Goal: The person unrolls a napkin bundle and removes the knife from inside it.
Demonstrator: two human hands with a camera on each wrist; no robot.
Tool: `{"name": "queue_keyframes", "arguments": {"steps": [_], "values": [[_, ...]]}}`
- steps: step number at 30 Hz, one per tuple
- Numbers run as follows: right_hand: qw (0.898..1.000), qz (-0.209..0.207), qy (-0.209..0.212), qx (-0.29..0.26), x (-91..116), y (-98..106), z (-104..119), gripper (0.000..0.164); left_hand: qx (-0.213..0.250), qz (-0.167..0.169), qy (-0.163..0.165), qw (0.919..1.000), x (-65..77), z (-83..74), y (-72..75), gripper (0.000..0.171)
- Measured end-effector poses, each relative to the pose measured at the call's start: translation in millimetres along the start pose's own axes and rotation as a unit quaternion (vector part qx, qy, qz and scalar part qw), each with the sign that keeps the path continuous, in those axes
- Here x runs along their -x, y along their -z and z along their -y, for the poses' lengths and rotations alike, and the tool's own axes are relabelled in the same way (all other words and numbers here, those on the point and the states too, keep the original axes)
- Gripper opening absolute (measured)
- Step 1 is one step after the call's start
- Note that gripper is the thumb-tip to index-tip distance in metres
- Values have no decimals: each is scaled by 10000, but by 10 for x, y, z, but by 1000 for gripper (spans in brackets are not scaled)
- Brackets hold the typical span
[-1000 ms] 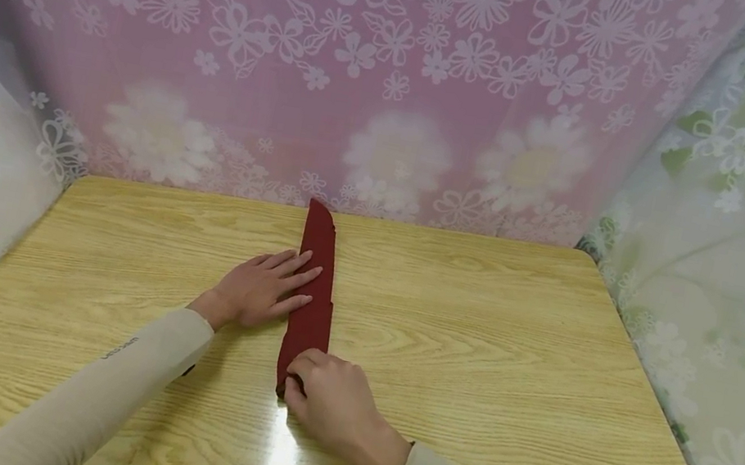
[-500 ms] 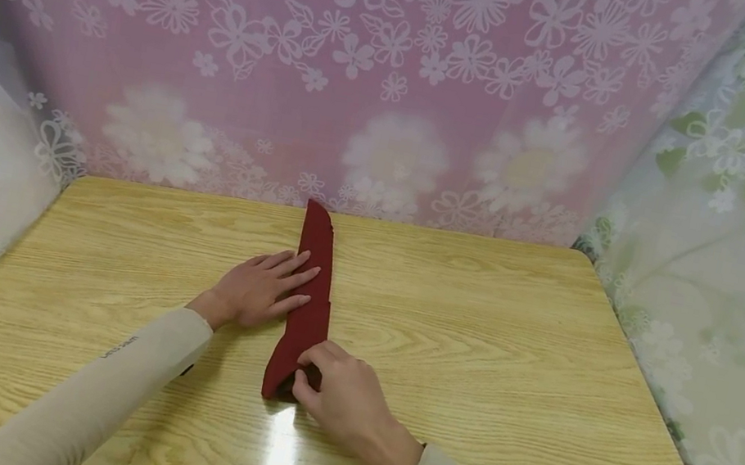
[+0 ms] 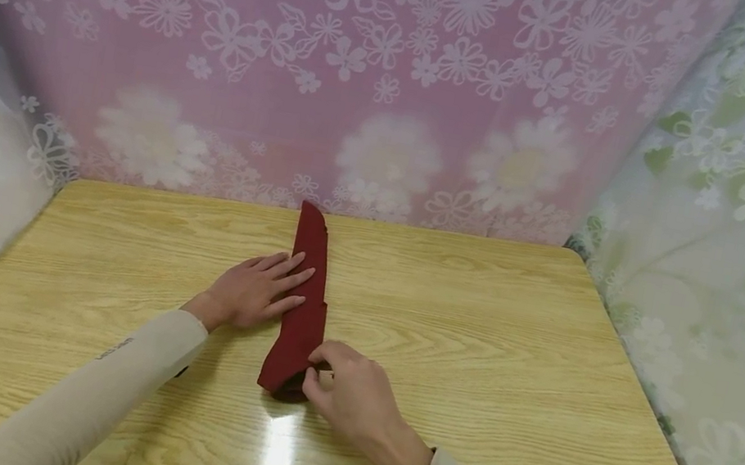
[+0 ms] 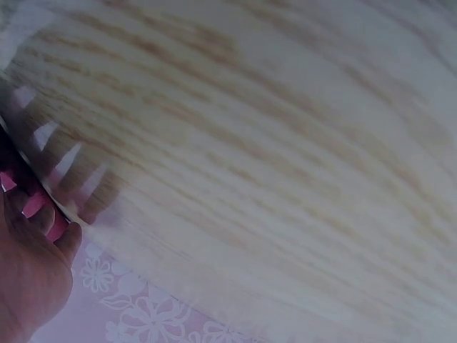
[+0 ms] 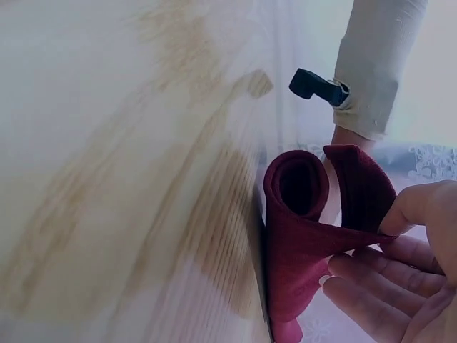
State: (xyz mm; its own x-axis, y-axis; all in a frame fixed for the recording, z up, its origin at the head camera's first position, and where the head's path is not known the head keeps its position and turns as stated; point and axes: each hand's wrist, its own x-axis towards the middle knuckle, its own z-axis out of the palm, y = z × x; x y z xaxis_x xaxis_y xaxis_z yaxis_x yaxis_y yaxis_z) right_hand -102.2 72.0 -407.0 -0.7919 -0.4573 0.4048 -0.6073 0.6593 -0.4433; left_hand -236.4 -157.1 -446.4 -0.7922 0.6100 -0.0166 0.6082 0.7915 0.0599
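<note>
Under the right hand [image 3: 350, 399], pinching and rolling up the cloth's [image 3: 306, 287] near end. Beside it, pressing flat with the left hand [image 3: 257, 291], fingers straight. Next, probably needing tight, even rolling toward that left hand.

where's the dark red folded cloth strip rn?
Head view: the dark red folded cloth strip lies mid-table on the wooden table, left hand flat on its left edge, right hand pinching its rolled near end.
</note>
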Motion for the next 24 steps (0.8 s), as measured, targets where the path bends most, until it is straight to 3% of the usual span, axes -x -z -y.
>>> {"name": "queue_keyframes", "arguments": {"steps": [7, 13, 20, 24], "values": [[9957, 294, -805, -351, 52, 104, -42, 5, 24, -77, -10, 10000, 10, 7, -17, 59], [9897, 198, -1290, -584, 119, 197, -119, 5, 111, -156, -35, 9998, 18, -2, 6, 58], [9857, 187, -1597, -499, 195, 245, -198, 4, 86, -184, -65, 9998, 5, 1, -1, 58], [9868, 96, -1608, -156, 234, 258, -227, 4, 82, -169, -74, 9998, 0, -6, 4, 58]]}}
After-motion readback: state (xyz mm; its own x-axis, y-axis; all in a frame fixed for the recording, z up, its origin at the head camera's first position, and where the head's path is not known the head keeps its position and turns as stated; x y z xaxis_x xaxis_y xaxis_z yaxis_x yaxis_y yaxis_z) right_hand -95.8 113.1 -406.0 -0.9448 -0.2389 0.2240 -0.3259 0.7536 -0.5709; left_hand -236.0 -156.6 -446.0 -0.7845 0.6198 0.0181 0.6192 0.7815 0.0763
